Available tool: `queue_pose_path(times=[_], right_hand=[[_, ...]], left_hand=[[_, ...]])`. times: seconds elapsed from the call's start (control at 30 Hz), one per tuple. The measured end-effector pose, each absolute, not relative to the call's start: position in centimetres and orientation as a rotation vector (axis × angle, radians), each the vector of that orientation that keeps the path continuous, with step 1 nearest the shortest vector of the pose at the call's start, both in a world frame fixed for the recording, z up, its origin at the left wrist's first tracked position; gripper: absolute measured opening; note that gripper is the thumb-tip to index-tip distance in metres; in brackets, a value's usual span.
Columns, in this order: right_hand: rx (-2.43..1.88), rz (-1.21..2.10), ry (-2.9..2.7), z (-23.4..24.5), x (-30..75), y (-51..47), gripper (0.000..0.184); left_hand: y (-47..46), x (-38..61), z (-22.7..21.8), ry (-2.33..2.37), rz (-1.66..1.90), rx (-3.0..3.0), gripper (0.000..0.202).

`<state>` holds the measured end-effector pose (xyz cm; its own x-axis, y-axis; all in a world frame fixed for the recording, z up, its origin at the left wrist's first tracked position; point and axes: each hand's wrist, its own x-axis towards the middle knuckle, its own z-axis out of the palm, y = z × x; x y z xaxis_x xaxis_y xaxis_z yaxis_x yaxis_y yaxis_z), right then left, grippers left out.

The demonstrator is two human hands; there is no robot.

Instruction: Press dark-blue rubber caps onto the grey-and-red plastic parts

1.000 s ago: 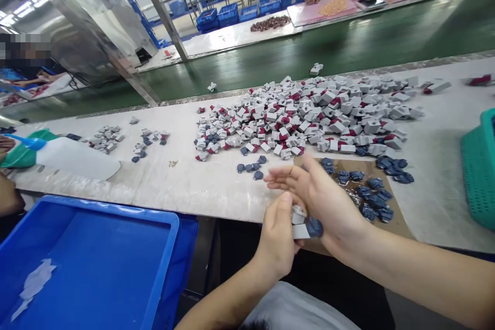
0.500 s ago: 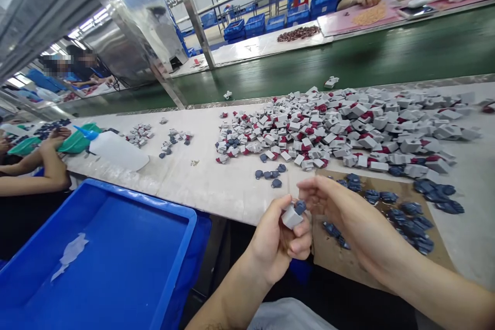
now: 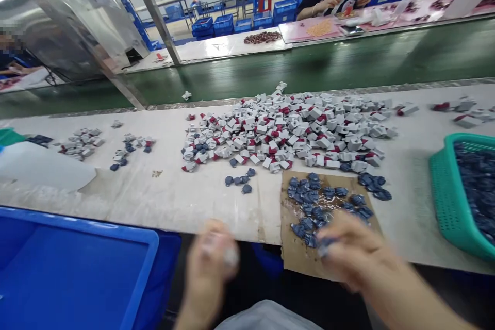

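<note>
Blur is heavy — the left hand is curled, seemingly round a pale grey block; a dark blue plastic cap is pinched by the right hand over the brown cardboard sheet, kept close for reach

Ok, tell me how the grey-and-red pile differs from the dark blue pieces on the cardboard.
The grey-and-red pile is blocky and two-toned; the dark blue pieces are rounded and one colour. The pile is far larger and heaped; the blue pieces are fewer and spread thin. The pile lies on the table itself; the blue pieces mostly on the cardboard sheet. Both are small loose parts.
</note>
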<state>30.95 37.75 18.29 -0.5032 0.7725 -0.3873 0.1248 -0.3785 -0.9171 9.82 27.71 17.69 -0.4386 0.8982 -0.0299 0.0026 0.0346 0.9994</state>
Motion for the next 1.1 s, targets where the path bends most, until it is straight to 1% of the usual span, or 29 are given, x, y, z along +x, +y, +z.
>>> queue_pose_path(times=[0.07, 0.1, 0.17, 0.23, 0.37, 0.43, 0.63, 0.77, 0.97, 1.1], right_hand=[[-1.303, 1.552, -1.453, 17.8, 33.7, 39.5, 0.028], [-1.342, 1.394, -1.606, 17.6, 34.9, 40.4, 0.027], [-1.361, 1.112, -1.947, 17.1, 36.2, 41.8, 0.029], [-1.283, 0.894, -2.214, 16.6, 36.4, 42.5, 0.031], [-1.076, 0.551, -2.464, 15.7, 35.5, 42.5, 0.027], [-1.021, 0.460, -2.509, 15.5, 35.2, 42.5, 0.026], [-1.042, 0.382, -2.592, 15.6, 35.3, 42.7, 0.019], [-0.863, 0.201, -2.705, 15.9, 35.4, 42.7, 0.017], [-0.763, -0.027, -2.821, 16.2, 34.6, 42.7, 0.016], [-0.760, 0.014, -2.829, 16.1, 34.3, 42.8, 0.016]], left_hand=[[27.7, 9.2, 17.0, 1.672, 1.638, 0.676, 0.030], [27.9, 9.3, 16.7, 1.683, 1.602, 0.607, 0.030], [28.4, 10.2, 16.0, 1.631, 1.428, 0.567, 0.032], [29.1, 11.5, 15.5, 1.565, 1.275, 0.607, 0.031], [30.2, 12.4, 15.2, 1.578, 1.069, 0.871, 0.026], [30.6, 12.1, 15.3, 1.573, 1.025, 0.955, 0.028], [30.9, 11.7, 14.9, 1.550, 1.074, 0.907, 0.030], [31.1, 11.8, 14.6, 1.558, 1.098, 0.898, 0.028], [31.8, 11.7, 14.5, 1.509, 1.144, 0.924, 0.024], [31.8, 11.8, 14.6, 1.561, 1.180, 0.938, 0.022]])
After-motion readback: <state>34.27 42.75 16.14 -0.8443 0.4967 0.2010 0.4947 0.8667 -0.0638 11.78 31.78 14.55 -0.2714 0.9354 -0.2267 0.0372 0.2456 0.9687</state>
